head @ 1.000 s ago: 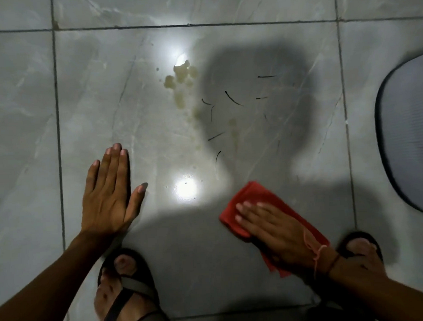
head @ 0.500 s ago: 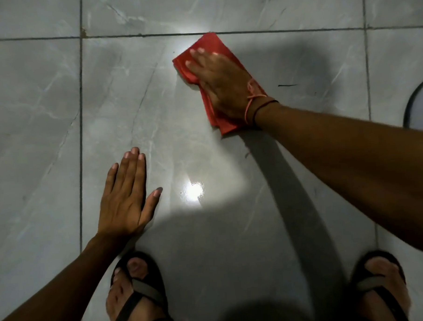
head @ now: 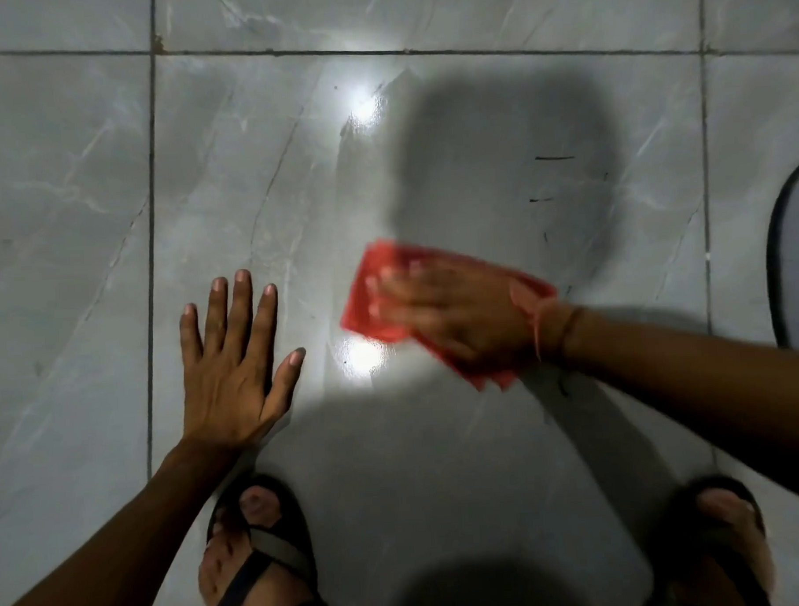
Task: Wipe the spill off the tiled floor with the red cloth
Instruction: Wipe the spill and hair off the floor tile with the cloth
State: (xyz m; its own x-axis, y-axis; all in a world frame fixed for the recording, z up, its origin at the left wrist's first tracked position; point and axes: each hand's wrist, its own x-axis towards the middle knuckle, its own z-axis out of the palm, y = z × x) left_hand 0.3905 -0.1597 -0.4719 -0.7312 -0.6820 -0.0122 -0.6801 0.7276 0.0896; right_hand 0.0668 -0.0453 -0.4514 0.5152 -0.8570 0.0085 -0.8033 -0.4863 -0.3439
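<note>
The folded red cloth [head: 365,295] lies flat on the grey tiled floor [head: 64,225] near the middle of the view. My right hand [head: 453,314] presses down on it with fingers spread, blurred by motion. My left hand [head: 228,365] rests flat on the tile to the left, fingers apart, holding nothing. The yellowish spill no longer shows; a wet sheen [head: 357,121] runs down the tile above the cloth. A few thin dark strands [head: 554,157] lie on the floor at the upper right.
My two sandalled feet, the left foot [head: 257,552] and the right foot [head: 728,540], stand at the bottom. A grey mat with a dark rim [head: 794,258] lies at the right edge. Dark grout lines [head: 149,222] cross the floor.
My right hand pushed the cloth up over the spill, then dragged it back toward me. The yellowish puddle seen a second ago is gone. My left hand stayed planted.
</note>
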